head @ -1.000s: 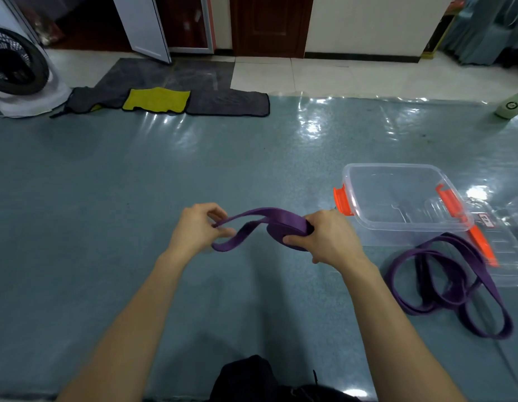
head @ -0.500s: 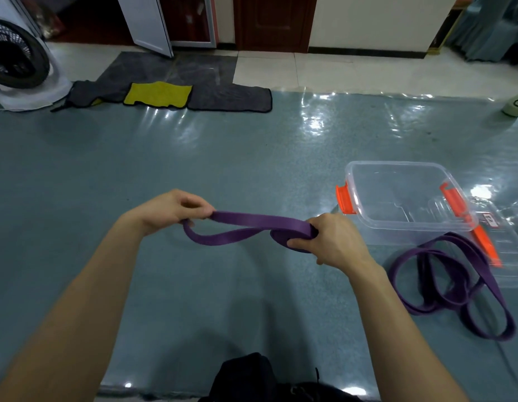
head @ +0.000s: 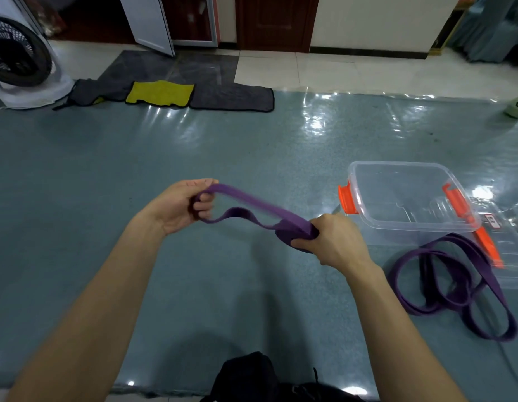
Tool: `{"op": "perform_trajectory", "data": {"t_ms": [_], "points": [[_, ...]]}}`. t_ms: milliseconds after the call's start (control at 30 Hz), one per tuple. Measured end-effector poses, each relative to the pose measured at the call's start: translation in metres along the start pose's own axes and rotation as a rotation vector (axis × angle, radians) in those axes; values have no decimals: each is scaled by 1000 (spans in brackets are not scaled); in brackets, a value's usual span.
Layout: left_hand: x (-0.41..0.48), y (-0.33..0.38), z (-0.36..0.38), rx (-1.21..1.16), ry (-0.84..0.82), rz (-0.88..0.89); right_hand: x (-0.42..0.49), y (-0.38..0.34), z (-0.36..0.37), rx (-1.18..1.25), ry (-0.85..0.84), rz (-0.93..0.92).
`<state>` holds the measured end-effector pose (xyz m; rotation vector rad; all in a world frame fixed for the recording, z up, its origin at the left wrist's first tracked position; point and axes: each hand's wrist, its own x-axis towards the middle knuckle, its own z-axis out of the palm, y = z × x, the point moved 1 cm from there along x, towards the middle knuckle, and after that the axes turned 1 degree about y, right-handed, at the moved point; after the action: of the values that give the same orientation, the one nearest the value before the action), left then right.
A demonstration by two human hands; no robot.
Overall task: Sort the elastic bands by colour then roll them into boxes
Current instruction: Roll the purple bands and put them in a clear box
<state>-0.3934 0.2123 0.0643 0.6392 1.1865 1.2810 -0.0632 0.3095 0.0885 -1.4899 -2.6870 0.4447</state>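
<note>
Above the teal mat (head: 136, 169), mid-frame: both bare forearms reach forward, hands raised off the surface.
Left hand (head: 179, 207): palm turned inward, fingers curled closed around the free loop end of the purple band (head: 246, 203).
Right hand (head: 336, 242): knuckles up, fingers and thumb clamped on the rolled-up part of the same band.
Band between hands: two strands span the gap, the lower one sagging in a wave.
Clear box (head: 408, 204): open, orange latches, just right of the right hand, on the mat.
Lid (head: 510, 248): lies against the box's right side.
Loose purple bands (head: 455, 285): heaped before the box, one strand over the lid's edge.
Open room: bare mat left and ahead of the hands.
</note>
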Motion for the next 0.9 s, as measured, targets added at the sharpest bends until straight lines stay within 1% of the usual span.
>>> {"op": "perform_trajectory", "data": {"t_ms": [33,133,233,300,367,467,600,633,667,700,767,800,833,900], "points": [[0,5,-2,73,12,-6,0,1,0,-5,3,-5],[-2,17,-9,465,126,8,1,1,0,5,7,-20],[-8,34,-9,647,271,94,2,-3,-1,8,5,-41],[-11,47,-12,749,315,125,2,-5,-2,9,-10,-54],[-11,54,-17,884,324,91,2,-8,-3,59,-41,-61],[-7,41,-23,1066,252,-23,3,-13,-7,107,-69,-84],[0,-4,-17,1114,73,-206,5,-22,-12,148,-162,-133],[2,-11,-11,1137,51,-209,6,-23,-13,148,-186,-137],[3,-12,-4,1144,42,-168,7,-25,-14,154,-213,-133],[2,-8,7,1101,25,-91,7,-25,-14,170,-241,-124],[-3,8,34,912,-70,76,9,-24,-17,206,-272,-108],[-8,18,51,849,-135,132,10,-22,-19,216,-279,-102],[-14,28,68,849,-196,173,11,-21,-22,222,-283,-97],[-23,43,98,1007,-268,250,14,-20,-28,237,-295,-92]]}}
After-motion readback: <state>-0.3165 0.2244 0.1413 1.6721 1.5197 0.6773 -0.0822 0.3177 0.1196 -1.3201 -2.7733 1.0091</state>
